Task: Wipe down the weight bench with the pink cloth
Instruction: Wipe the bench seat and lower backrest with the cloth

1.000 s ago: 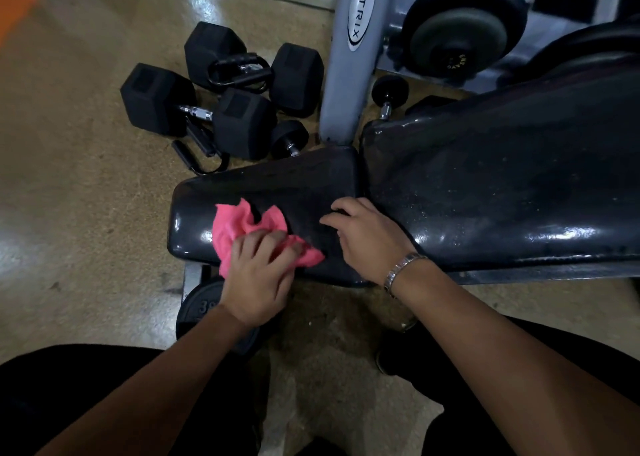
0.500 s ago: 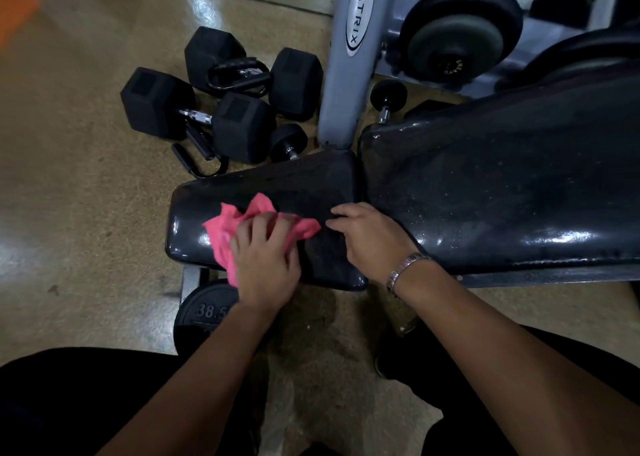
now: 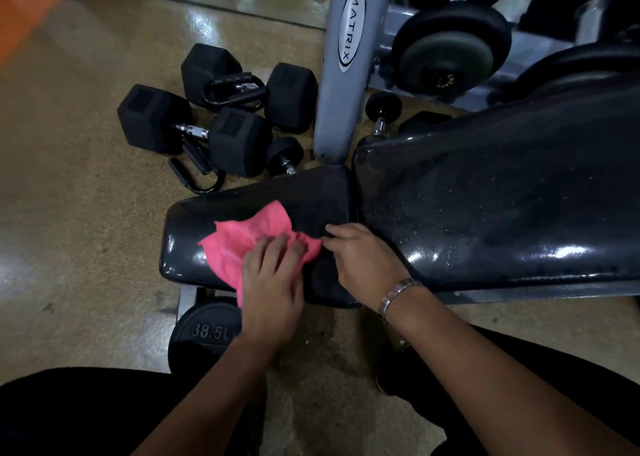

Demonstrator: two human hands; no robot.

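Note:
The black weight bench fills the middle and right: a small seat pad [image 3: 194, 241] on the left and a long back pad [image 3: 502, 206] dotted with droplets. A crumpled pink cloth [image 3: 239, 244] lies on the seat pad. My left hand [image 3: 272, 282] presses flat on the cloth's near edge, fingers spread over it. My right hand [image 3: 363, 261], a metal watch at its wrist, rests on the seat pad's right end beside the gap between the pads, fingertips touching the cloth's right corner.
Black hex dumbbells [image 3: 194, 133] and loop handles [image 3: 235, 90] lie on the tan floor beyond the seat. A grey MATRIX upright [image 3: 349, 57] stands behind the gap. A round weight marked 38.5 [image 3: 207, 331] sits under the seat's near edge. A dumbbell rack [image 3: 450, 50] stands at the back right.
My left hand has slid the pink cloth from the seat pad's near edge up and across its top, and the cloth has spread wider. The right hand has stayed nearly still.

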